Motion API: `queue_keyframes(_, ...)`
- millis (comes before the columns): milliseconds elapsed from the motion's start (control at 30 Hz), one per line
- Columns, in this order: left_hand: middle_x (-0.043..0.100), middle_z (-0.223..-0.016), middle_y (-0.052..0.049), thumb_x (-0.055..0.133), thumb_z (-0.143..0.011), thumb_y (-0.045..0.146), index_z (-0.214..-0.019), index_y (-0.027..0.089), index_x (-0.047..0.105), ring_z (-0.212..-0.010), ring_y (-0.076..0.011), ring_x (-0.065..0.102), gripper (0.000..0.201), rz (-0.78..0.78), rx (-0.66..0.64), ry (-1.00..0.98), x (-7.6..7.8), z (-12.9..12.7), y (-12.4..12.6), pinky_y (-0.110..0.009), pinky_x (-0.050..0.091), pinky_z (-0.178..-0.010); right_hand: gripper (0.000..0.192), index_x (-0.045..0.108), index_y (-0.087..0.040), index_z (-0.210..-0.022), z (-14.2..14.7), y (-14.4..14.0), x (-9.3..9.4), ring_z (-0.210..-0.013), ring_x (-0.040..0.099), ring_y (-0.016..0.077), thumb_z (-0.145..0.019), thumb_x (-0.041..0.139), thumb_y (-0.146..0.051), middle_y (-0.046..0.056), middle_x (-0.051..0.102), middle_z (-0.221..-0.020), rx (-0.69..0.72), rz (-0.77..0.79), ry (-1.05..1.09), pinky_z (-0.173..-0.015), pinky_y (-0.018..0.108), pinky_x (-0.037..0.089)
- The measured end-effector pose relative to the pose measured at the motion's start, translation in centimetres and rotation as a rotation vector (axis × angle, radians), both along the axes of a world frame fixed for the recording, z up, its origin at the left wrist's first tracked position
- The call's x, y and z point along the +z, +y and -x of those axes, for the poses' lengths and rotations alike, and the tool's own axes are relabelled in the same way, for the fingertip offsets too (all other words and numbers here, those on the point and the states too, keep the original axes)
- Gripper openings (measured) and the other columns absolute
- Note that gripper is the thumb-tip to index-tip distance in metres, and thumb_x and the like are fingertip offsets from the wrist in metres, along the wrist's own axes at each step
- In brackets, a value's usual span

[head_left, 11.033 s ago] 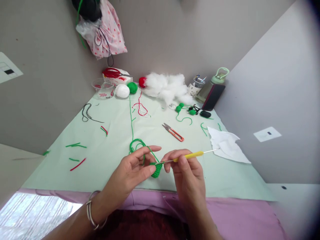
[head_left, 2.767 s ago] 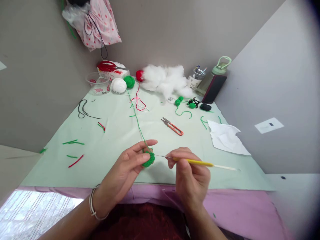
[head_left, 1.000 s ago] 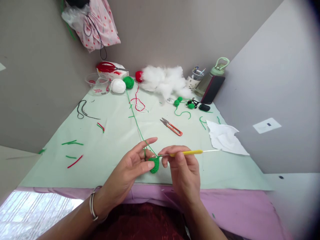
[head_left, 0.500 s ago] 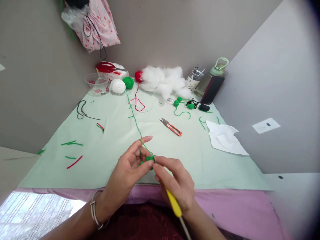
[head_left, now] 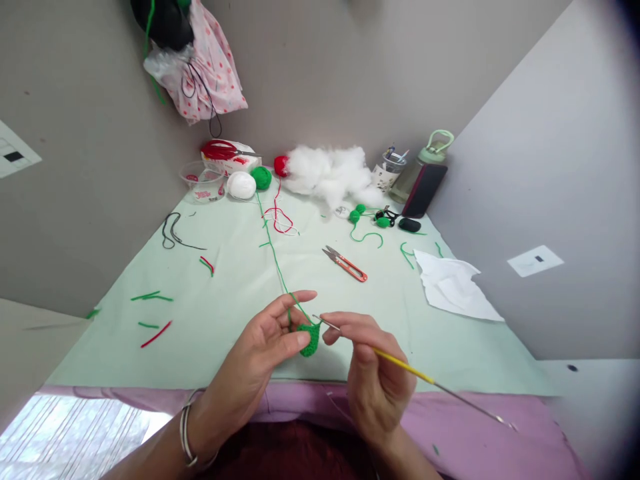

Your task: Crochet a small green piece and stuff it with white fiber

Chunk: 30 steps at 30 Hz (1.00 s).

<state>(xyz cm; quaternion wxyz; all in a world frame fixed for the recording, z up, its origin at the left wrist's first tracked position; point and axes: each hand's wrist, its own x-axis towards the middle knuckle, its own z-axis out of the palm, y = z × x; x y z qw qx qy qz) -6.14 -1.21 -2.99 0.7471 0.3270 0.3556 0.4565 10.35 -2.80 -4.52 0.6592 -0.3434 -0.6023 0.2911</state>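
Observation:
Between the thumb and fingers of my left hand (head_left: 265,340) is a small green crochet piece (head_left: 310,341), cupped in shape. Green yarn (head_left: 277,260) runs from the green ball (head_left: 261,178) at the back, over my raised left index finger, down to the piece. My right hand (head_left: 377,373) grips a crochet hook (head_left: 400,363) with a yellow handle and metal ends. The hook's tip lies just above the piece's upper right edge, where a loop of yarn stretches up to it. Some left fingers are hidden behind the piece.
Orange thread snips (head_left: 346,264) lie beyond my hands. At the back stand a white yarn ball (head_left: 241,185), white stuffing (head_left: 330,177), a plastic tub (head_left: 203,187) and a bottle (head_left: 420,167) with a phone (head_left: 425,190) against it. Torn white paper (head_left: 453,287) rests at right; yarn scraps (head_left: 151,296) at left.
The hook has swung from pointing down toward me to lying out to the right, its tip now drawn up from the piece. My right hand has moved rightward, and the piece shows more fully.

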Motion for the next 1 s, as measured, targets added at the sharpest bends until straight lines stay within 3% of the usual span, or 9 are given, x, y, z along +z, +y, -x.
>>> queue_keyframes(133,0.066,-0.098,-0.002,0.079,-0.091,0.034,-0.131,0.029,0.073,-0.096,-0.0195,0.053,0.041,-0.034,0.004,0.028,-0.2,0.1,-0.1,-0.035,0.041,-0.092,0.023,0.074,-0.028,-0.109,-0.3,0.6,-0.1,-0.082,0.070,0.0166,-0.111,0.050,-0.028,0.004,0.080,-0.101,0.120,0.112,0.162,-0.075,0.034,0.058)
queue_keyframes(233,0.064,-0.097,-0.002,0.081,-0.089,0.031,-0.129,0.029,0.074,-0.096,-0.0196,0.054,0.041,-0.058,0.027,0.067,-0.2,0.3,-0.1,-0.034,0.043,-0.091,0.024,0.074,-0.027,-0.106,-0.5,0.9,0.3,-0.079,0.068,0.0156,-0.111,0.050,-0.028,0.004,0.079,-0.099,0.166,0.154,0.156,-0.075,0.033,0.058)
queue_keyframes(433,0.060,-0.095,0.001,0.076,-0.092,0.022,-0.129,0.033,0.072,-0.094,-0.0178,0.056,0.039,-0.195,0.088,0.234,-0.5,0.5,-0.1,-0.032,0.044,-0.094,0.025,0.074,-0.026,-0.114,-1.1,0.0,0.8,-0.091,0.071,0.0177,-0.110,0.050,-0.019,0.005,0.078,-0.103,0.109,0.060,-0.113,-0.081,0.034,0.058)
queue_keyframes(833,0.063,-0.093,0.000,0.079,-0.090,0.024,-0.126,0.031,0.073,-0.095,-0.0195,0.058,0.037,-0.237,0.128,0.329,0.2,0.6,-0.5,-0.033,0.047,-0.096,0.026,0.072,-0.024,-0.118,-1.3,-0.6,1.2,-0.096,0.073,0.0208,-0.107,0.050,-0.015,0.008,0.079,-0.103,0.070,-0.029,-0.265,-0.080,0.036,0.062)
queue_keyframes(1000,0.063,-0.091,0.000,0.080,-0.090,0.028,-0.124,0.032,0.075,-0.093,-0.0198,0.058,0.035,-0.269,0.167,0.332,0.8,0.5,-0.9,-0.033,0.047,-0.094,0.026,0.070,-0.023,-0.118,-1.0,-1.0,2.4,-0.096,0.074,0.0195,-0.109,0.048,-0.016,0.009,0.078,-0.102,0.037,-0.109,-0.331,-0.080,0.034,0.063)
